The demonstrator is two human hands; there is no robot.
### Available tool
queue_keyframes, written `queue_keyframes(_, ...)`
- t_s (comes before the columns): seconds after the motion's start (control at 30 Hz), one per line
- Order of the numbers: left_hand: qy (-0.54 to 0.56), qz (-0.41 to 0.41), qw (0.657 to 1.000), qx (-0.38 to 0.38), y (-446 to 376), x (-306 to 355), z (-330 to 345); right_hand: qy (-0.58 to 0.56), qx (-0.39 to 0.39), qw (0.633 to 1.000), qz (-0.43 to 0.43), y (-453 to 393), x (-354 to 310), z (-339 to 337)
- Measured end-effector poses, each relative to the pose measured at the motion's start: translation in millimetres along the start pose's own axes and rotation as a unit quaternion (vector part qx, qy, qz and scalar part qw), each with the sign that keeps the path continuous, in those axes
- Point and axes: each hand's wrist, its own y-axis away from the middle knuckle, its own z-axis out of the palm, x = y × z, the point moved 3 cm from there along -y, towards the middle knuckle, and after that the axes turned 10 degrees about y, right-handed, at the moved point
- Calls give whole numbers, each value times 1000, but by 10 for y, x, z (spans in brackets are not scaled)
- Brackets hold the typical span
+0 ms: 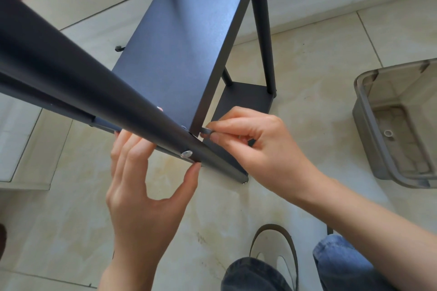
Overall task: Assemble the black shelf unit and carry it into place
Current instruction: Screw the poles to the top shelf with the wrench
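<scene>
We are mid-assembly: the shelf [182, 38] stands on the floor [307, 59], its near post [99, 92] crossing our view. Our left hand [144, 186] lies open against the post, thumb just beside a screw [186, 154]. Our right hand [257, 146] pinches a small metal key [207, 132] at the shelf's near corner. We judge this fastening; next, seat the key and turn while steadying the post.

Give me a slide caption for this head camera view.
Left hand steadies black shelf unit's post while right hand turns a small metal tool.
</scene>
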Motion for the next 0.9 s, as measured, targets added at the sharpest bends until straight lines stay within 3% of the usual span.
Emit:
queue_keyframes(0.17, 42, -19, 999, 24, 6, 37, 29, 17, -11, 1000, -9, -24, -23, 23)
queue_keyframes(0.6, 79, -38, 995, 57, 19, 45, 63, 95, 89, 991, -9, -135, 39, 214)
queue_keyframes(0.9, 78, -45, 994, 62, 30, 39, 79, 133, 70, 989, -7, -2, 83, -13)
